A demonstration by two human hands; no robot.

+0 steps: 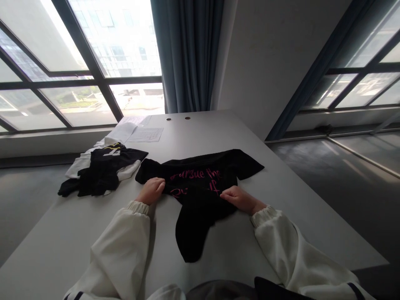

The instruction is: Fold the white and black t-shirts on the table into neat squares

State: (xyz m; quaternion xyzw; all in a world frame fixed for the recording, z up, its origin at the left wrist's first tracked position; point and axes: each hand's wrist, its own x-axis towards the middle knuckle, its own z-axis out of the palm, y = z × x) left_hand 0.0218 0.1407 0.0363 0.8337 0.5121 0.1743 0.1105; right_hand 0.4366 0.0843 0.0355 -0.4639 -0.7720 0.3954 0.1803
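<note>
A black T-shirt point(200, 166) with pink lettering lies on the white table in front of me. Its sleeves point left and right, and its lower part hangs in folds toward me, covering some of the letters. My left hand point(152, 190) is closed on the shirt's left side, just below the left sleeve. On the opposite side my right hand point(236, 197) grips the cloth beside the end of the lettering, fingers curled in. What the fingertips pinch is hidden inside both hands.
Left of the shirt is a loose pile of black and white clothes point(100, 171). Papers point(145, 134) lie behind that pile on the table point(200, 129). Two round holes are set near the table's far edge. Windows, a blue curtain point(189, 54) and a wall stand beyond.
</note>
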